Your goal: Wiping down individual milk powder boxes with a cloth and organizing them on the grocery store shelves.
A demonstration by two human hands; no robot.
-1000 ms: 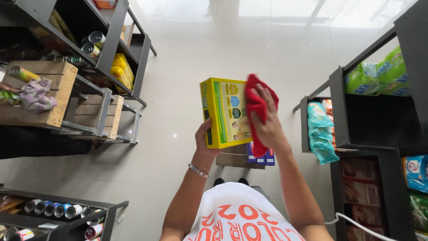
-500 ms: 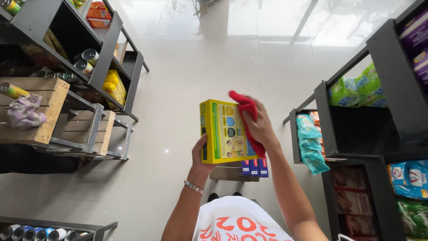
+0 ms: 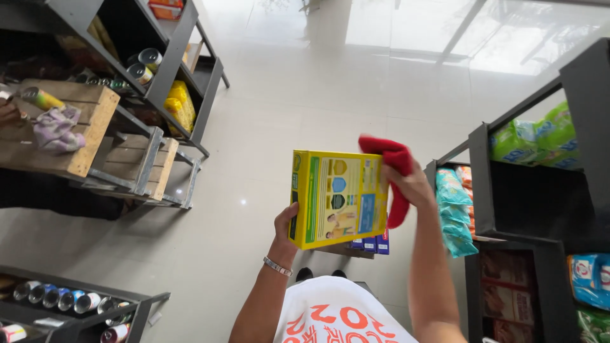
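A yellow cardboard box [image 3: 338,197] with coloured pictures on its face is held up in front of me. My left hand [image 3: 284,225] grips its lower left corner from behind, a thin bracelet on the wrist. My right hand [image 3: 413,185] presses a red cloth [image 3: 394,171] against the box's upper right edge. The cloth hangs over that edge and down past my fingers. Below the box, blue packets [image 3: 370,244] lie on a low surface.
Dark shelving [image 3: 166,70] at left holds cans, yellow packets and wooden crates [image 3: 82,133] with a purple cloth [image 3: 56,128]. Another person's hand [image 3: 9,112] shows at the far left. Dark shelves [image 3: 540,190] at right carry green and blue bagged goods. Pale tiled floor lies between.
The box has tilted and shifted lower and right in view. My right hand with the red cloth slid from the box's face up to its top right edge.
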